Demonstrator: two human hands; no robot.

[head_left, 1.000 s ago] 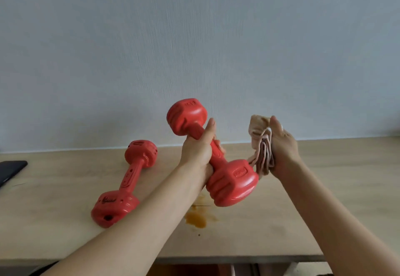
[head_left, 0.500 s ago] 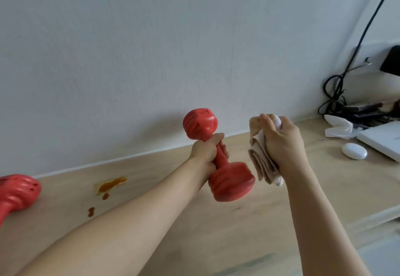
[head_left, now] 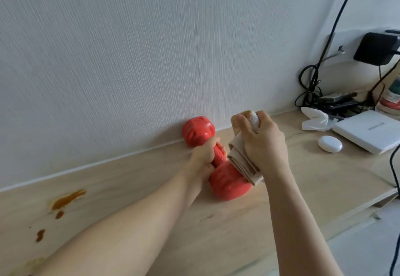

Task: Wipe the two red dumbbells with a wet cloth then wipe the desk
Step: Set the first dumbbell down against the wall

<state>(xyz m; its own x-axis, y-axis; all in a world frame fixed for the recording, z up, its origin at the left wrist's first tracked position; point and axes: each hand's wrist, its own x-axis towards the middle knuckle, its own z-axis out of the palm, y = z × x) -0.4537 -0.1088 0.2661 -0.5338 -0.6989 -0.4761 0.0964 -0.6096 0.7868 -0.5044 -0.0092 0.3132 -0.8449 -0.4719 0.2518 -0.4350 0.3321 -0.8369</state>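
Observation:
My left hand point(head_left: 203, 156) grips the handle of a red dumbbell point(head_left: 227, 183) that lies low on the wooden desk point(head_left: 216, 232), its far head close to the wall. My right hand point(head_left: 263, 146) holds a folded beige cloth point(head_left: 242, 163) just right of the handle, and the cloth hangs against the dumbbell's near head. The second red dumbbell is out of view. Brown stains point(head_left: 67, 199) mark the desk at the left.
At the right of the desk lie a white crumpled tissue point(head_left: 315, 121), a small white oval case point(head_left: 330, 143) and a white flat device point(head_left: 368, 133). Black cables point(head_left: 311, 85) and a black adapter point(head_left: 376, 48) hang by the wall. The desk edge runs at lower right.
The view swung right, so the second dumbbell left the frame. My left hand brought the held dumbbell down to the desk by the wall; my right hand followed with the cloth.

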